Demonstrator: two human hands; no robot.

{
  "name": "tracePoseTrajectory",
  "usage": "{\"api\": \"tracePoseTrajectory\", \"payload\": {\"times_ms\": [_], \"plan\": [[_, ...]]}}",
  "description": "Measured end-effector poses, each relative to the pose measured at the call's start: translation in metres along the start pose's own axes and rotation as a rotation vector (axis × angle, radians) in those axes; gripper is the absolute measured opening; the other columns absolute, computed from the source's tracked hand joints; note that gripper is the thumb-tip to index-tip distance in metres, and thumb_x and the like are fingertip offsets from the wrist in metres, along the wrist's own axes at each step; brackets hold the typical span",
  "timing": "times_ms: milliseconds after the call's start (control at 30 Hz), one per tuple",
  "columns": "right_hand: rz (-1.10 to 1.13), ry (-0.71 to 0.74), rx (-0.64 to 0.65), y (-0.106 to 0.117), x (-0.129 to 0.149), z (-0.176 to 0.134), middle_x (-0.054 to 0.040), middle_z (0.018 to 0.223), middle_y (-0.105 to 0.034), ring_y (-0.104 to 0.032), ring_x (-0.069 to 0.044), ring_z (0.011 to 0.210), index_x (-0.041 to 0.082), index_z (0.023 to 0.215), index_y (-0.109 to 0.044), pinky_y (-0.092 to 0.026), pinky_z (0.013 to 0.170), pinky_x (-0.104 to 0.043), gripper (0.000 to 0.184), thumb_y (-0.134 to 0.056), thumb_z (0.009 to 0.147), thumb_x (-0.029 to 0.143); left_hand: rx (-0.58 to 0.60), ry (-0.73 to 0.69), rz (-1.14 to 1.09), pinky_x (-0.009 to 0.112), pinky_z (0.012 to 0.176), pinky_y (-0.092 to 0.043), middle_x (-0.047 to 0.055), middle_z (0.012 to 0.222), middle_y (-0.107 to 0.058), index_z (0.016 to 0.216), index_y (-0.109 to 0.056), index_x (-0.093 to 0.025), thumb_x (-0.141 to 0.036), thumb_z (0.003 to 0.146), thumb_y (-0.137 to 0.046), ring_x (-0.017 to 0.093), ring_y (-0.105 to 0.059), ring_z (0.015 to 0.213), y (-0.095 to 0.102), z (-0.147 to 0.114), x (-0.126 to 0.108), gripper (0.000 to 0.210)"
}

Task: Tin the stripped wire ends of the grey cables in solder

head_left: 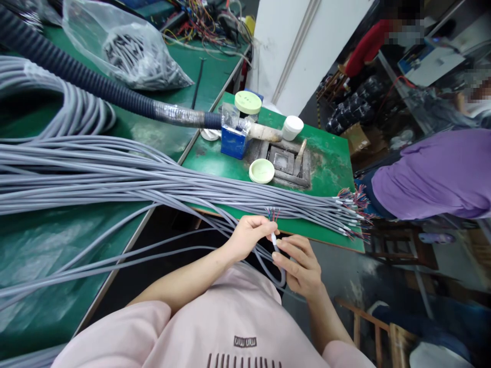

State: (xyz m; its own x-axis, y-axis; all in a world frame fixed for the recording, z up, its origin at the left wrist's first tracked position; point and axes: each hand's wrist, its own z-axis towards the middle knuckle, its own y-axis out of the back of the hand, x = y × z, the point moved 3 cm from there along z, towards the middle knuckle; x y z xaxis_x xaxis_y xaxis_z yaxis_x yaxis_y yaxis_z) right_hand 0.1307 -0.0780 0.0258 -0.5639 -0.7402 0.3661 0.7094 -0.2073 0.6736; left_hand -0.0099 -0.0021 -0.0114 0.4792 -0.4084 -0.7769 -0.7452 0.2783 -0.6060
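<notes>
Pinches the end of a gray cable (283, 276) between thumb and fingertips of the left hand (249, 236), with its white sleeve (273, 239) right at those fingertips, at 3 o'clock from the middle of the hand. Shows thin coloured wires (273, 212) fanned out above the pinch, at about 2 o'clock from the same hand. Touches the cable around the sleeve's lower end with bent fingertips of the right hand (305, 268), so has the sleeve at 10 o'clock from there; cannot tell a closed grip from mere contact on this side. Bends the cable down into a loop at roughly 5 o'clock from the left hand. Has a long bundle of gray cables (245, 191) lying across at 12 o'clock, ending in bared wire ends (356, 209) between 2 and 3 o'clock. Has beyond it, on a green board (330, 153), a light-green dish (261, 171) just past 12 o'clock, a sooty square fixture (284, 161) and a white cup (292, 125) at 1 o'clock, and a blue box (233, 144) near 12. Includes a clear bag (86, 25) toward 11 o'clock and a person in purple (433, 174) between 2 and 3.
</notes>
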Motion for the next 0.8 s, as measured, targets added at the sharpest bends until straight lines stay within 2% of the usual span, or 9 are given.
{"api": "tracePoseTrajectory", "payload": {"times_ms": [333, 600, 733, 800], "plan": [[0.008, -0.014, -0.011, -0.0017, -0.0006, -0.0015, -0.0076, 0.112, -0.070, -0.059, -0.023, 0.107, 0.029, 0.129, -0.057, -0.054, 0.083, -0.045, 0.048, -0.055, 0.086, 0.009, -0.010, 0.007, -0.016, 0.025, 0.065, -0.043, 0.003, 0.063, -0.068, 0.056, -0.067, -0.014, -0.046, 0.070, -0.074, 0.010, -0.053, 0.056, -0.0021, 0.0006, -0.0003, 0.036], [0.000, -0.027, -0.049, -0.0023, -0.0037, -0.0057, -0.0096, 0.115, -0.068, -0.060, -0.024, 0.107, 0.027, 0.127, -0.059, -0.055, 0.082, -0.045, 0.047, -0.055, 0.085, 0.007, -0.038, -0.062, 0.030, 0.026, 0.070, -0.045, 0.004, 0.066, -0.070, 0.058, -0.069, -0.015, -0.048, 0.075, -0.070, 0.012, -0.058, 0.063, -0.0009, -0.0014, 0.0007, 0.038], [-0.005, -0.034, -0.038, -0.0037, -0.0042, -0.0067, -0.0111, 0.119, -0.066, -0.060, -0.023, 0.107, 0.025, 0.125, -0.059, -0.054, 0.083, -0.045, 0.046, -0.057, 0.083, 0.006, -0.026, -0.090, 0.060, 0.026, 0.073, -0.047, 0.005, 0.072, -0.072, 0.060, -0.070, -0.015, -0.048, 0.077, -0.069, 0.013, -0.061, 0.068, -0.0012, -0.0012, 0.0003, 0.038], [-0.007, -0.051, -0.040, -0.0024, -0.0022, -0.0079, -0.0096, 0.115, -0.067, -0.062, -0.022, 0.104, 0.027, 0.125, -0.058, -0.055, 0.082, -0.045, 0.046, -0.058, 0.083, 0.008, 0.019, -0.092, 0.098, 0.026, 0.075, -0.048, 0.006, 0.073, -0.072, 0.061, -0.070, -0.015, -0.050, 0.079, -0.066, 0.014, -0.063, 0.071, -0.0037, -0.0012, -0.0016, 0.040]]}}
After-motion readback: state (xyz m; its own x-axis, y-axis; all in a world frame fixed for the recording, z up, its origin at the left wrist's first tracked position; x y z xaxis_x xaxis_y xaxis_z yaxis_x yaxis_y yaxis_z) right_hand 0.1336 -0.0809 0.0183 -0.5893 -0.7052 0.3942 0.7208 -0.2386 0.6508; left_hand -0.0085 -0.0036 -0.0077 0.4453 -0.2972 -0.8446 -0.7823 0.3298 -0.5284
